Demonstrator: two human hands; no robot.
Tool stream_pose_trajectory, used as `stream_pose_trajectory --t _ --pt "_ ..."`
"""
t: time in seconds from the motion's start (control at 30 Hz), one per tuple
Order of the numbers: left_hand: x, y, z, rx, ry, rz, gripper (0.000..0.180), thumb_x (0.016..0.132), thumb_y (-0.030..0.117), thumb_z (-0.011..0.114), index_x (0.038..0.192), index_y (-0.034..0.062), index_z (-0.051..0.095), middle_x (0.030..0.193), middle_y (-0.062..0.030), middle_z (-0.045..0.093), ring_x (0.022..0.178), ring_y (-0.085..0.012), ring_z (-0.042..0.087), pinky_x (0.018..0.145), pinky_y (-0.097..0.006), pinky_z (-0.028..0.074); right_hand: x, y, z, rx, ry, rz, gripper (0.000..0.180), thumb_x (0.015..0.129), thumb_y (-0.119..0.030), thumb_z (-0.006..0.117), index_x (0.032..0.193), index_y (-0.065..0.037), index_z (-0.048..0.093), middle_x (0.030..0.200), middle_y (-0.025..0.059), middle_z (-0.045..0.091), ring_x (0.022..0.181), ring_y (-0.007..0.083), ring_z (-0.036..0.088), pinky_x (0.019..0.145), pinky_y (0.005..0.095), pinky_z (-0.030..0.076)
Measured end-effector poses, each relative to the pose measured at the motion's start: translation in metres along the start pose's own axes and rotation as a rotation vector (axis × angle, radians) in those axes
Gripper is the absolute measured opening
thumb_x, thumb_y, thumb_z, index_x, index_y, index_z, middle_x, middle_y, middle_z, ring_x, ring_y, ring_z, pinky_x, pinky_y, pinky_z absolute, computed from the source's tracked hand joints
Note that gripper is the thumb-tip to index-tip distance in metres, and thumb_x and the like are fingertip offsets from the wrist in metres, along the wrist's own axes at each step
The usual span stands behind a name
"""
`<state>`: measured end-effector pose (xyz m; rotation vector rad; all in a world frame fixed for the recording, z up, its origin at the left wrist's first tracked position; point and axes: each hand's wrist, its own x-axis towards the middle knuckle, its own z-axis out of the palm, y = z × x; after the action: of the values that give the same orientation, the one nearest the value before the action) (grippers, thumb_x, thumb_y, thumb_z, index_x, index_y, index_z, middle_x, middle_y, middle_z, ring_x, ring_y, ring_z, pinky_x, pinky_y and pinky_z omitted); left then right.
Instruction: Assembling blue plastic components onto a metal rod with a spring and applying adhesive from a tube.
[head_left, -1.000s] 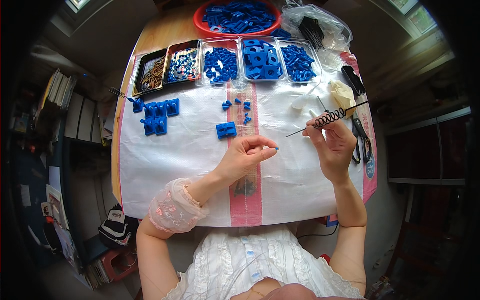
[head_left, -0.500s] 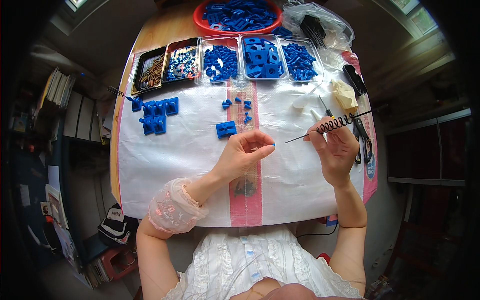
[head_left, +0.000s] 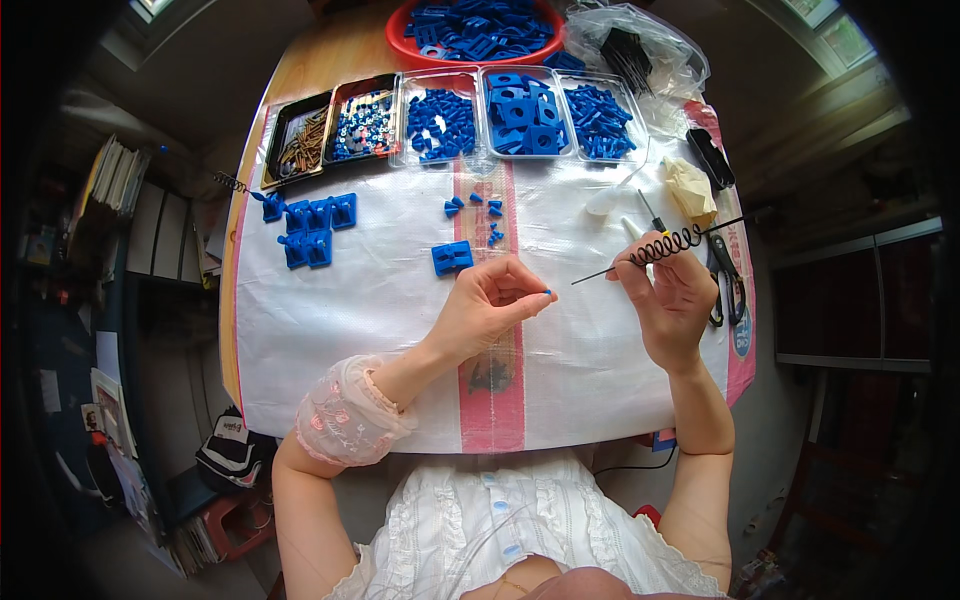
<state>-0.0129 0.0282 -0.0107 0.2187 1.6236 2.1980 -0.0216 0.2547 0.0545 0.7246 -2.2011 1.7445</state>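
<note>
My left hand pinches a tiny blue piece between thumb and fingertips; most of it is hidden. My right hand grips a thin dark rod with a black wire coil wound around it. The rod's bare tip points left toward the blue piece, a small gap apart. Just beyond my left hand lies a blue rectangular block. Farther off are several small blue cone-shaped pieces. At the left, several assembled blue blocks stand close together, and a black coil sticks out beside them.
Across the back stand trays of brown screws, small nuts, blue cones, blue plates and blue pegs. Behind is a red basin of blue parts. Scissors, a screwdriver and crumpled cloth lie right.
Both hands hold nearly the same pose. My left fingertips have shifted slightly to the right with the blue piece, and the coiled rod has moved a little.
</note>
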Motion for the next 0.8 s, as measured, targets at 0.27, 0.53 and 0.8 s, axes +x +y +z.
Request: stream_pose_trajectory --t 0.27,0.53,0.8 --pt "-0.0001 -0.0034 -0.0018 0.04 -0.02 0.035 0.01 0.087 0.002 0.072 0.093 0.0039 0.064 0.095 -0.0066 0.071 0.091 -0.0107 0.068 0.081 -0.025 0.054 0.0001 0.0012 0.0011 0.0 -0.016 0.001 0.01 0.089 0.008 0.066 0.096 0.004 0.061 0.087 0.0109 0.064 0.081 0.015 0.062 0.075 0.0292 0.054" --pt "-0.0009 0.0031 0.0022 0.067 -0.005 0.015 0.018 0.087 0.002 0.073 0.104 0.0015 0.067 0.099 -0.0056 0.071 0.093 -0.0113 0.069 0.083 -0.023 0.055 0.0001 0.0018 0.0017 -0.009 -0.015 0.006 0.01 0.089 0.008 0.065 0.097 0.003 0.061 0.086 0.0106 0.065 0.081 0.0148 0.062 0.075 0.029 0.053" --pt "-0.002 -0.0002 0.0024 0.023 -0.033 0.023 0.021 0.086 -0.001 0.072 0.106 0.0006 0.066 0.101 -0.0042 0.069 0.096 -0.01 0.067 0.086 -0.023 0.055 0.0002 0.0023 0.0024 0.005 -0.008 0.016 0.01 0.089 0.008 0.065 0.097 0.003 0.061 0.086 0.0102 0.065 0.081 0.0148 0.062 0.075 0.029 0.053"
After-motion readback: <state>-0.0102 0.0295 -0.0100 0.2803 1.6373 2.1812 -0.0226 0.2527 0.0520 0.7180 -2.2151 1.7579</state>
